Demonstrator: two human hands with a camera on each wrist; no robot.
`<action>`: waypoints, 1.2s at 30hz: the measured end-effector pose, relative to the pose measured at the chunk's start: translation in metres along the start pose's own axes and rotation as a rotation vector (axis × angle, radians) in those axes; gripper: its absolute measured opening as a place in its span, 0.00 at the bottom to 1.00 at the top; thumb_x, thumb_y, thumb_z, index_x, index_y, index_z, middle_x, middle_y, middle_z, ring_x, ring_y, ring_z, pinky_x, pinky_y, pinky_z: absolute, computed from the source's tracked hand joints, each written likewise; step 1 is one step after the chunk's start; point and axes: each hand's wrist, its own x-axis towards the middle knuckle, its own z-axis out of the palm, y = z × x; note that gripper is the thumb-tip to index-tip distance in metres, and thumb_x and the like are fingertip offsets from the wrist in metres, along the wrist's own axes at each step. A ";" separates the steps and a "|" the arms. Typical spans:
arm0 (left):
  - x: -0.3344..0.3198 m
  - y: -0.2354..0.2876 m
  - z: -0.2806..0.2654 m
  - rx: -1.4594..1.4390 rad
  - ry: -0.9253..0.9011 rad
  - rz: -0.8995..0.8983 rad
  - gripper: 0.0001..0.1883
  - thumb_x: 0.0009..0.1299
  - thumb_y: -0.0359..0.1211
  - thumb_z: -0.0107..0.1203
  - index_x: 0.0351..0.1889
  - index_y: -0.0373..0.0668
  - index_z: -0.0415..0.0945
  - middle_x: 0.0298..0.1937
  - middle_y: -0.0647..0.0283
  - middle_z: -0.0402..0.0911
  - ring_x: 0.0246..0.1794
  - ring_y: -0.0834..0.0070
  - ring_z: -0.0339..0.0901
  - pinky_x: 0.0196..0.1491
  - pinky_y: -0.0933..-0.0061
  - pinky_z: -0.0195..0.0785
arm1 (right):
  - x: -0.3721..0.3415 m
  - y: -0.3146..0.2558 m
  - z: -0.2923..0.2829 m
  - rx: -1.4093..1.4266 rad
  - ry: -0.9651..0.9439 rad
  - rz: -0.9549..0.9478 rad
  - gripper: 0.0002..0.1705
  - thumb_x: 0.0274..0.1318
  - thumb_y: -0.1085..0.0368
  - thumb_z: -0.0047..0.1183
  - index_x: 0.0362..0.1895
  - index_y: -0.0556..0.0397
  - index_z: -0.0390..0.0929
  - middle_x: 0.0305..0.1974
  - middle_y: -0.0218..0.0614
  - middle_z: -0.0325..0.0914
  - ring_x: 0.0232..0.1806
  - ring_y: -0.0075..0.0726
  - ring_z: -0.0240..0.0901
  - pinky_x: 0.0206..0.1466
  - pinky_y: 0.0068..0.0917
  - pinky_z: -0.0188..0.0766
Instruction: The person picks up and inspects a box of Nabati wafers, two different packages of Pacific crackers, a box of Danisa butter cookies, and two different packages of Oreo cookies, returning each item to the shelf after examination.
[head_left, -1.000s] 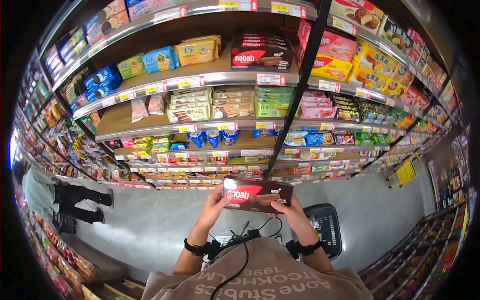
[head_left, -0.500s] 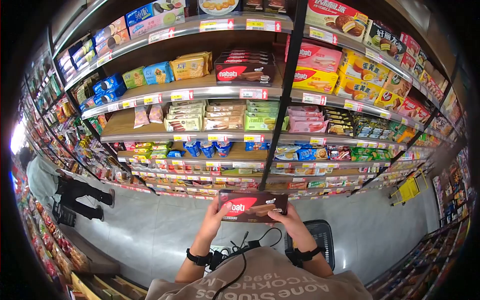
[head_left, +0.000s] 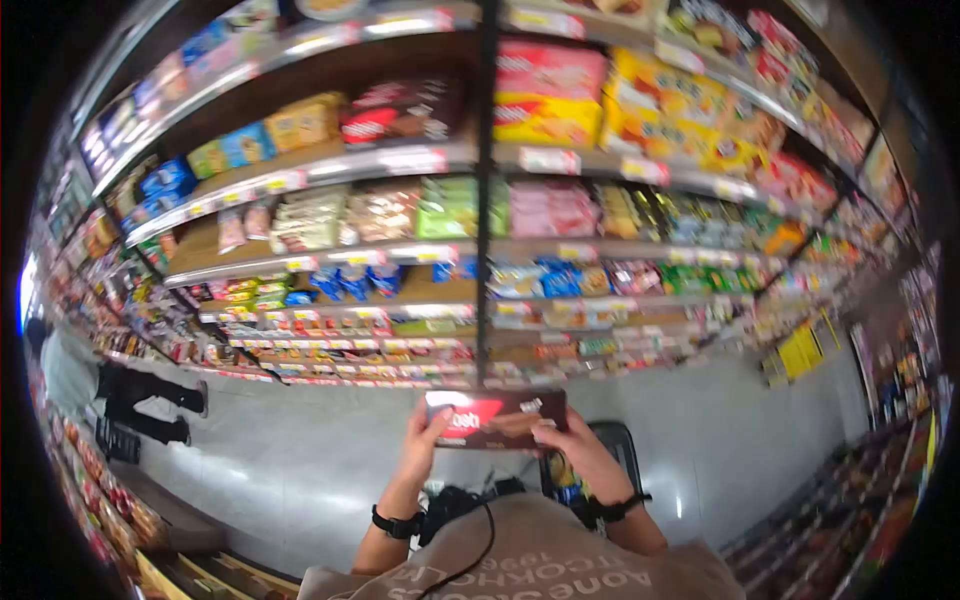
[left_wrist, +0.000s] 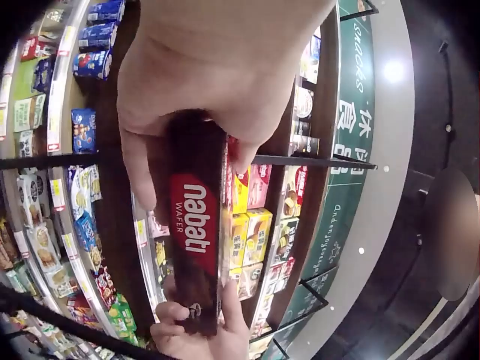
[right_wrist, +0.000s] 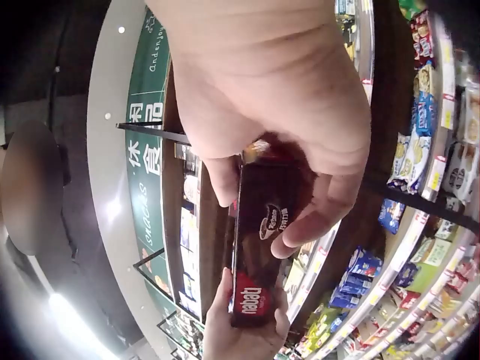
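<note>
A dark brown box of nabati wafers point(head_left: 512, 420) with a red logo patch is held level in front of the torso. My left hand point(head_left: 422, 435) grips its left end, thumb on the printed front. At the other end my right hand point(head_left: 578, 440) holds it the same way, thumb over the front's lower corner. In the left wrist view the long narrow side of the wafer box point(left_wrist: 196, 232) shows between both hands. The right wrist view has fingers curled round the near end of the box point(right_wrist: 266, 225).
Shelves of snacks stand ahead, with similar brown nabati boxes point(head_left: 405, 115) on one. A black basket point(head_left: 628, 460) is on the floor beyond my right forearm. A yellow cart point(head_left: 800, 352) stands at the right, and another person point(head_left: 75, 370) is at the left.
The head view has swung right, so the shelves and basket sit further left in it and look blurred. Both hands keep hold of the wafer box, which appears flatter and slightly further left.
</note>
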 end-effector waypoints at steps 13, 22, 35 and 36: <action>-0.009 -0.003 0.011 0.176 0.124 -0.076 0.26 0.78 0.44 0.56 0.68 0.40 0.66 0.60 0.59 0.78 0.59 0.71 0.77 0.62 0.64 0.70 | -0.031 0.057 -0.043 -0.145 -0.113 -0.227 0.38 0.63 0.52 0.64 0.68 0.55 0.61 0.56 0.44 0.79 0.57 0.38 0.76 0.60 0.36 0.72; 0.018 0.005 0.067 0.437 -0.011 -0.092 0.37 0.79 0.53 0.50 0.73 0.33 0.57 0.65 0.51 0.70 0.62 0.65 0.73 0.65 0.62 0.69 | -0.054 0.070 -0.065 -0.286 0.097 -0.182 0.56 0.61 0.40 0.60 0.73 0.69 0.48 0.43 0.55 0.82 0.45 0.57 0.80 0.49 0.43 0.73; 0.049 -0.024 0.040 0.476 -0.051 0.085 0.28 0.80 0.36 0.50 0.75 0.41 0.56 0.70 0.47 0.66 0.66 0.62 0.70 0.66 0.59 0.69 | -0.048 0.051 -0.082 -0.327 0.167 -0.179 0.51 0.56 0.42 0.63 0.68 0.66 0.56 0.41 0.58 0.82 0.44 0.63 0.81 0.48 0.46 0.74; 0.042 -0.019 0.057 0.419 -0.050 0.068 0.30 0.80 0.38 0.51 0.76 0.40 0.55 0.68 0.50 0.68 0.66 0.64 0.71 0.65 0.60 0.70 | -0.042 0.051 -0.084 -0.361 0.181 -0.232 0.48 0.57 0.43 0.64 0.67 0.65 0.58 0.41 0.57 0.82 0.44 0.62 0.81 0.49 0.46 0.74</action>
